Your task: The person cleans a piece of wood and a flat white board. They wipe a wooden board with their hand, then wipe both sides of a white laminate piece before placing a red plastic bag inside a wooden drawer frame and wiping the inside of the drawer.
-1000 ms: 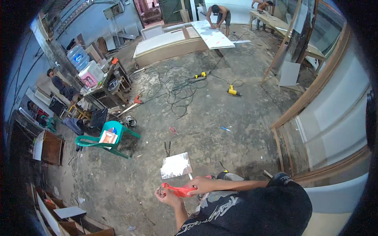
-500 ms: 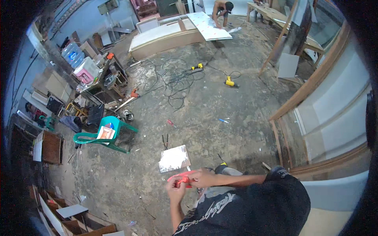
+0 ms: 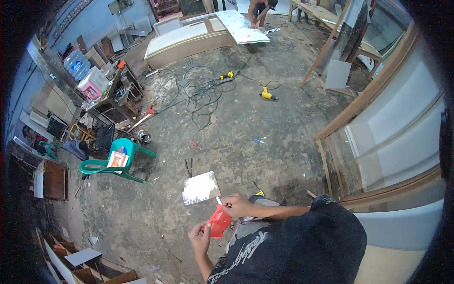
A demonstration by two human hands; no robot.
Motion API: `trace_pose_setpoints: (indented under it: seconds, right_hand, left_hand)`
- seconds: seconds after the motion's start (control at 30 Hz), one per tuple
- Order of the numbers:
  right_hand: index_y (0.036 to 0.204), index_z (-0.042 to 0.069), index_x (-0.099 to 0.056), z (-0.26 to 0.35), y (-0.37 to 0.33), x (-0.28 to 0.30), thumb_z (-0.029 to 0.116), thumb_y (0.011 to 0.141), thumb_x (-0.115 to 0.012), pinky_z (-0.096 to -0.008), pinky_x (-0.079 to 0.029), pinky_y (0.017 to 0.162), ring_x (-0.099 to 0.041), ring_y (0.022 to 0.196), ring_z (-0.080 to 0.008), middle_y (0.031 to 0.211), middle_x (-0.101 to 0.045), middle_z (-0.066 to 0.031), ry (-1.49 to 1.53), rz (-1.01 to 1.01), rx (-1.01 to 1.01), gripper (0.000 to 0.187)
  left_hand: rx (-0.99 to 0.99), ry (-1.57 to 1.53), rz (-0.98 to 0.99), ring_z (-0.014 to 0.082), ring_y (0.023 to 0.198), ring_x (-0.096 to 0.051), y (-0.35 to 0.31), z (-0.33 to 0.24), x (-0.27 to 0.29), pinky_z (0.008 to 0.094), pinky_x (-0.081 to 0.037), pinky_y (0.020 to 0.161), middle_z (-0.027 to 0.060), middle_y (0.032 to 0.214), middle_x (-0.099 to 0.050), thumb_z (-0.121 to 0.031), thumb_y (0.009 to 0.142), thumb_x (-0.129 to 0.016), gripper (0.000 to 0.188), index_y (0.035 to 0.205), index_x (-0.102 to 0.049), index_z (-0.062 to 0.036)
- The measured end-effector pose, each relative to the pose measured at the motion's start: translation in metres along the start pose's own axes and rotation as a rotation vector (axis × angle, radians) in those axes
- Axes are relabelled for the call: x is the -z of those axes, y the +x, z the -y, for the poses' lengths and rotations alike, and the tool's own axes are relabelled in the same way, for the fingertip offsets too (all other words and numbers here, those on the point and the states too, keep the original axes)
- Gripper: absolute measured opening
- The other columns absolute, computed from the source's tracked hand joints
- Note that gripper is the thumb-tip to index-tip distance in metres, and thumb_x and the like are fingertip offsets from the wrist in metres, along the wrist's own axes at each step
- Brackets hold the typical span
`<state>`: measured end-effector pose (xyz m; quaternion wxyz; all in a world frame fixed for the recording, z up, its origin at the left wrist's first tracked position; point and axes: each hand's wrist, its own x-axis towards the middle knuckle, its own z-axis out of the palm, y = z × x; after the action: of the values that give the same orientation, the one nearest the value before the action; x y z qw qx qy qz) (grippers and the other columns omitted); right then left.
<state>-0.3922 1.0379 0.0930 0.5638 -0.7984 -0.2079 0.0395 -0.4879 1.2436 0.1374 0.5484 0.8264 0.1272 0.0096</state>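
A thin, creased red plastic sheet (image 3: pixel 219 227) is stretched between my two hands, above the floor and close to my body. My left hand (image 3: pixel 200 235) pinches its left edge between thumb and fingers. At the upper right corner my right hand (image 3: pixel 237 206) grips it with the fingers curled in. Just beyond the hands lies a small board (image 3: pixel 201 188) patchily coated in white. A narrow white strip shows between that board and my right hand. Dark pliers-like handles (image 3: pixel 188 167) stick out past the board's far edge.
A green plastic chair (image 3: pixel 124 158) holding a tray stands at left. A red-handled tool (image 3: pixel 195 145), a blue pen-like item (image 3: pixel 259 140), a tape measure (image 3: pixel 260 193), yellow power tools (image 3: pixel 268 93) and tangled cables (image 3: pixel 201 97) lie on the floor. Another person (image 3: pixel 257 12) bends over a panel far off.
The red sheet has spread from a bunched strip to a wider, hanging shape. My left hand has moved lower and left, my right hand slightly up. The view has shifted a little.
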Motion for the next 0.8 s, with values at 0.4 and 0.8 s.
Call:
trace_pose_setpoints:
  seconds: [0.4, 0.8]
  right_hand:
    - [0.080, 0.003, -0.062, -0.028, 0.031, 0.014, 0.014, 0.083, -0.064, -0.0256, -0.038, 0.053, -0.047, 0.060, -0.0062, 0.064, -0.051, 0.0025, 0.298, -0.292, -0.341, 0.012]
    - [0.089, 0.004, -0.060, 0.028, 0.032, 0.029, 0.008, 0.084, -0.061, -0.0281, -0.046, 0.065, -0.056, 0.071, -0.0128, 0.079, -0.057, -0.0041, 0.177, -0.574, -0.216, 0.007]
  left_hand:
    - [0.049, -0.465, -0.139, 0.0109, 0.079, -0.058, -0.004, -0.004, -0.027, 0.0263, -0.047, 0.073, 0.0046, 0.084, -0.064, -0.002, 0.082, -0.067, 0.008, 0.090, -0.065, -0.0003]
    - [-0.320, -0.140, -0.029, 0.0201, 0.076, -0.062, 0.032, -0.049, -0.019, 0.0294, -0.047, 0.073, 0.0103, 0.080, -0.066, 0.001, 0.074, -0.068, 0.007, 0.081, -0.067, -0.0005]
